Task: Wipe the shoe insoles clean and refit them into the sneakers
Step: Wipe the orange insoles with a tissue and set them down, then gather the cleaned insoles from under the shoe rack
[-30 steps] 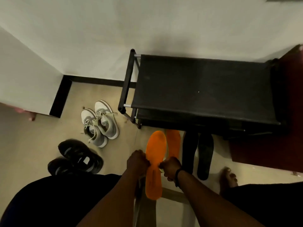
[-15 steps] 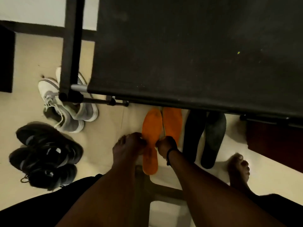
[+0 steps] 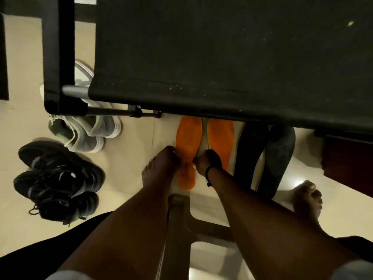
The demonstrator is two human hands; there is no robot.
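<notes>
Two hands pinch one orange insole (image 3: 186, 150) at its narrow waist, low over the floor (image 3: 129, 158).

Head view: its long axis runs away from the person, toe end toward the black rack (image 3: 222, 57), heel end nearest. The left hand (image 3: 168, 158) and right hand (image 3: 204, 161) are curled nearly closed, fingertips gripping opposite edges. A second orange insole (image 3: 222, 136) lies parallel just beside it, then two dark insoles (image 3: 266, 156). Grey sneakers (image 3: 88, 132) and black sneakers (image 3: 58, 178) sit to the left.
</notes>
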